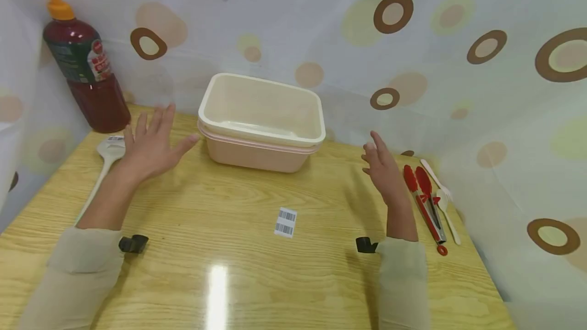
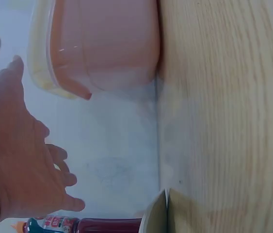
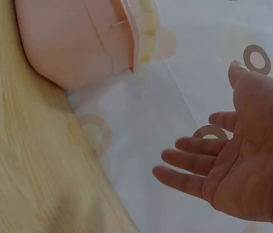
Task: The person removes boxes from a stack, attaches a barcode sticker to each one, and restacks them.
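Two nested rectangular tubs stand at the back of the table, a cream tub (image 1: 263,108) inside a pink tub (image 1: 257,154). My left hand (image 1: 151,149) hovers to the left of them with fingers spread, its thumb pointing toward their rim. Nothing is in that hand; the left wrist view shows its fingers (image 2: 58,153) apart from the pink tub (image 2: 112,43). On the other side, my right hand (image 1: 382,169) is held in the air, palm turned toward the tubs. Its fingers (image 3: 184,158) are extended and bare in the right wrist view.
A red sauce bottle (image 1: 98,85) stands at the back left, beside a pale ladle-like utensil (image 1: 110,152). Red-tipped tongs (image 1: 428,208), a white spoon (image 1: 447,210) and a pale fork (image 1: 435,177) lie at the right. A barcode label (image 1: 286,222) is on the table (image 1: 206,218); a patterned curtain hangs behind.
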A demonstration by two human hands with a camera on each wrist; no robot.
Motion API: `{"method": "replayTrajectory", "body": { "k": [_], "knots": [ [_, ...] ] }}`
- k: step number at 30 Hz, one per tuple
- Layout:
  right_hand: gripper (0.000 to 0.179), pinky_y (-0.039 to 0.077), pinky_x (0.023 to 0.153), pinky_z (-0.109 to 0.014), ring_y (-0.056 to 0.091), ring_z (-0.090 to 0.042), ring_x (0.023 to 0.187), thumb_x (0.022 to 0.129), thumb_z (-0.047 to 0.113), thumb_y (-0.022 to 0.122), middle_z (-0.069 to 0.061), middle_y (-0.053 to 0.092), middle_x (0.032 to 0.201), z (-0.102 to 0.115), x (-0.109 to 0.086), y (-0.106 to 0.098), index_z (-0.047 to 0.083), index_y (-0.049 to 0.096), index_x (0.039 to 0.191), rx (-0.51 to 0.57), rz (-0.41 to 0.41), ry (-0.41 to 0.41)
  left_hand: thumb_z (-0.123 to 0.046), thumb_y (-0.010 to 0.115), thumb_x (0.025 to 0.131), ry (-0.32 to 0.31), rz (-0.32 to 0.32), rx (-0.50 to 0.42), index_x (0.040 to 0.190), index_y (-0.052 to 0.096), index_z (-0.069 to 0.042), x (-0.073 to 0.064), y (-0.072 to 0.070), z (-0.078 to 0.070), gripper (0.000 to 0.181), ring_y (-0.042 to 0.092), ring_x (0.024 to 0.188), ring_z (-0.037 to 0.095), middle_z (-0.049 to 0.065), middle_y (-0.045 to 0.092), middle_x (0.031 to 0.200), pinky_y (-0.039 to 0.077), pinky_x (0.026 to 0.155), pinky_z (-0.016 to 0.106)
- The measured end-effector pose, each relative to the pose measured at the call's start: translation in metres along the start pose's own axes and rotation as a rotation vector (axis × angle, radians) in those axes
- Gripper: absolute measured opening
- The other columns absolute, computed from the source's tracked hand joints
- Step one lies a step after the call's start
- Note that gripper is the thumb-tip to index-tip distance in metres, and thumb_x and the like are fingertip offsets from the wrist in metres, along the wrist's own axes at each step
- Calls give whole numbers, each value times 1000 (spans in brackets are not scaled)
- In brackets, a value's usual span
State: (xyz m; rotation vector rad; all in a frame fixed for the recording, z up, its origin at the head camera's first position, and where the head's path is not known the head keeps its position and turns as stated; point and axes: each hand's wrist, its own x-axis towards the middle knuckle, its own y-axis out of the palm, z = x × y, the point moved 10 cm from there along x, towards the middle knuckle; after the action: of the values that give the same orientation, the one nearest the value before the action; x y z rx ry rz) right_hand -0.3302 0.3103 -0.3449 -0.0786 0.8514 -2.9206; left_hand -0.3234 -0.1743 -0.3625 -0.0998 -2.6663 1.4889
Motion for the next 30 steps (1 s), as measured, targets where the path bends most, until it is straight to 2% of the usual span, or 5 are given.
{"method": "replayTrajectory", "body": {
  "k": [5,12,17,23,30],
  "knots": [
    [69,42,111,-60,46,-43,142,105,59,34,-20,36,161,12,11,3,26,18,164,93,3,-11,-77,34,95,21,67,-63,161,-19,-18,8,9,-6,103,-10,153,53,19,-15,169,-2,117,76],
    [69,50,106,-54,57,-39,132,104,61,37,-18,48,153,28,32,15,24,29,161,87,-24,-5,-74,37,96,51,79,-68,161,-17,-16,18,9,-15,103,0,153,54,22,-8,170,6,118,74],
    [63,60,91,-38,67,-30,110,104,59,38,-19,56,135,32,48,18,22,42,155,92,-72,6,-70,42,98,73,118,-126,162,-16,-14,24,14,-16,103,1,154,52,22,-7,169,7,120,72],
    [55,59,75,-29,60,-19,86,104,58,42,-6,52,108,30,64,26,25,56,146,133,-110,46,-64,47,99,101,180,-263,161,-20,-19,30,24,-16,102,2,156,47,17,-10,170,11,123,66],
    [60,58,68,-26,57,-17,78,102,62,42,-8,53,104,41,83,40,26,53,149,76,-81,44,-65,50,97,72,233,-353,159,-22,-31,34,31,-15,101,7,154,51,13,-10,171,14,120,71]
  ]
}}
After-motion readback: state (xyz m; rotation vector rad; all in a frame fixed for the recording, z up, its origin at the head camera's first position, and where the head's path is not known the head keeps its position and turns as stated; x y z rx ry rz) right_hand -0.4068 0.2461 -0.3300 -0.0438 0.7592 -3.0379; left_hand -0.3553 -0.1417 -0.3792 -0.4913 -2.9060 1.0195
